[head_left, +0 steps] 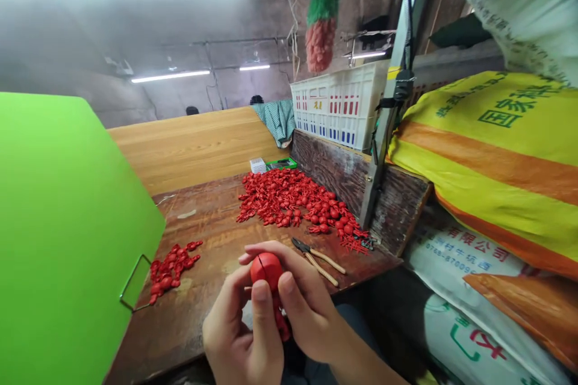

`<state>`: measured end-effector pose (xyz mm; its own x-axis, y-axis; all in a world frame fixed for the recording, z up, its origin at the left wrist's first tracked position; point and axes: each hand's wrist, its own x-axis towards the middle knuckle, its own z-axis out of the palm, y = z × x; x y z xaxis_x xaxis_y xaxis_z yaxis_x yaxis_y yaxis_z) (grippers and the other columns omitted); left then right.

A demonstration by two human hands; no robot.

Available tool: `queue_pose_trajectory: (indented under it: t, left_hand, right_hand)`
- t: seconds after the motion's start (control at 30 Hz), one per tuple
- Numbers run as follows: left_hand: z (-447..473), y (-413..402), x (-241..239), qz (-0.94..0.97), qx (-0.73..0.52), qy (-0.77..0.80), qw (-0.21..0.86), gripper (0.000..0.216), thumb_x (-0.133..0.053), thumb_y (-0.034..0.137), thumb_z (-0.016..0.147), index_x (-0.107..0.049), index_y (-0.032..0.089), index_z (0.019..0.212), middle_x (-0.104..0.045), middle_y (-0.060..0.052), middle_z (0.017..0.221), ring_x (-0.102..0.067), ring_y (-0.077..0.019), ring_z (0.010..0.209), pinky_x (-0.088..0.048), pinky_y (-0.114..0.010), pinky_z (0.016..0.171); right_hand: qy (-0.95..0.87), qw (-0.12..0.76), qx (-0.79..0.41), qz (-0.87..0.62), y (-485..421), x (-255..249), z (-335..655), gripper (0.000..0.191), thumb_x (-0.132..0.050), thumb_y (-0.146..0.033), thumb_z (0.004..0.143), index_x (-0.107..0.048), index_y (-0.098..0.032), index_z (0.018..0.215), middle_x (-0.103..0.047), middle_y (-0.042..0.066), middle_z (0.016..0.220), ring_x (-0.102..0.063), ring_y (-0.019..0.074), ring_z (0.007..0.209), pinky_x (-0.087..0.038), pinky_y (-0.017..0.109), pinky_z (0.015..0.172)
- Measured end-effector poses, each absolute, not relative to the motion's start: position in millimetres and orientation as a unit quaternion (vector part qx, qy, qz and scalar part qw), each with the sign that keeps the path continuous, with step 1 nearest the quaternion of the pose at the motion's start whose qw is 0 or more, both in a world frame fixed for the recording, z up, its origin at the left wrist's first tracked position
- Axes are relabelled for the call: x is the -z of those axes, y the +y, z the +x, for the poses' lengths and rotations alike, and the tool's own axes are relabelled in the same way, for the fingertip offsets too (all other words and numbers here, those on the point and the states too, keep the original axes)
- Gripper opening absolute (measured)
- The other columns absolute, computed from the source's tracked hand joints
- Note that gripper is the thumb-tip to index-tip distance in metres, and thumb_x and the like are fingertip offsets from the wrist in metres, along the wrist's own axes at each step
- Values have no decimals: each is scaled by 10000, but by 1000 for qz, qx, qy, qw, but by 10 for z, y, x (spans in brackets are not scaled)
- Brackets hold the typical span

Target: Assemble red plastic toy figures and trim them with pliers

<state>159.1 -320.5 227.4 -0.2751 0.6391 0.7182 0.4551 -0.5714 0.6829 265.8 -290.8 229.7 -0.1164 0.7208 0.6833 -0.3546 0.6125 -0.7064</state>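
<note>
Between both hands, close to me above the table's front edge, is a red plastic figure point(266, 269) with a round head and a dark seam line across it. My left hand point(246, 319) is closed on its left side, thumb pressed against the head. My right hand point(307, 307) grips it from the right, its thumb also on the head. Part of the figure's lower body shows below the thumbs; the rest is hidden by my palms. Just beyond my right hand lie pliers point(318, 257) with pale handles.
A large heap of red plastic parts point(289, 195) covers the table's back right. A smaller red pile point(171, 271) lies at left beside a bright green panel point(67, 222). A wooden board point(194, 141) and white crate point(336, 105) stand behind. Full sacks point(497, 150) crowd the right.
</note>
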Motion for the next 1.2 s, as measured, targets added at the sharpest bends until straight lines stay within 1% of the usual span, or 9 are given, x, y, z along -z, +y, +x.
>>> queue_pose_trajectory:
  t: [0.07,0.17,0.27,0.43,0.63,0.77,0.9,1.0,1.2]
  left_hand:
    - [1513,-3088,-2464,646,-624,438,35,263,-596,422,1063,-731,228,947,-719,2,736,-649,-148,572,-505,-232,540]
    - [1406,-2914,-2619,707,-581,402,-3,278,-559,394,1076,-683,225,893,-612,11,671,-532,-138,527,-431,-249,522]
    - [1384,-2780,-2562,723,-563,398,48,290,-540,389,1092,-651,220,883,-630,-3,704,-545,-142,556,-413,-259,529]
    - [1462,-2608,-2303,698,-580,390,158,464,-485,469,1121,-567,219,739,-566,13,625,-514,-136,539,-396,-279,546]
    - [1487,-2542,-2171,669,-586,424,168,491,-451,508,1123,-635,223,768,-616,-4,648,-582,-168,587,-434,-321,606]
    - [1401,-2544,-2154,725,-538,405,144,401,-471,418,1125,-680,220,846,-660,-4,688,-599,-163,588,-442,-311,607]
    - [1341,-2558,-2104,734,-532,408,110,396,-437,412,1136,-746,213,990,-736,-35,777,-677,-195,691,-502,-331,706]
    - [1326,-2580,-2056,711,-545,434,96,456,-407,453,1143,-767,206,1012,-763,-56,823,-709,-218,761,-512,-355,768]
    - [1281,-2539,-2043,738,-528,415,71,362,-422,324,1138,-727,210,980,-730,-39,803,-692,-198,750,-466,-323,698]
  right_hand:
    - [-640,634,-413,-134,-2798,-2415,2709,411,-523,-562,1109,-715,-274,1329,-772,94,1265,-744,252,1137,-601,367,991]
    - [-637,640,-413,-118,-2676,-2504,2709,367,-554,-549,1098,-742,-280,1263,-759,102,1329,-718,283,1236,-584,420,1078]
    - [-594,650,-457,-126,-2605,-2403,2635,308,-598,-503,1091,-751,-319,1285,-746,71,1410,-678,280,1352,-556,432,1155]
    - [-543,640,-534,-105,-2529,-2165,2497,358,-565,-517,1109,-722,-306,1352,-623,60,1610,-548,268,1534,-402,482,1317]
    - [-521,647,-538,-144,-2520,-2066,2454,275,-521,-482,1132,-684,-295,1250,-670,69,1552,-607,281,1477,-455,552,1276]
    - [-510,648,-546,-150,-2547,-2004,2455,265,-507,-488,1132,-658,-292,1228,-662,78,1561,-609,291,1476,-474,576,1261]
    - [-520,631,-557,-147,-2556,-2003,2448,220,-507,-442,1141,-653,-292,1209,-670,68,1555,-634,280,1450,-483,568,1248]
    - [-525,626,-560,-137,-2542,-2011,2429,204,-511,-423,1144,-657,-286,1178,-680,72,1542,-654,274,1424,-485,556,1240]
    - [-523,629,-562,-122,-2508,-1983,2395,205,-522,-454,1135,-644,-292,1158,-710,76,1499,-694,281,1369,-531,546,1190]
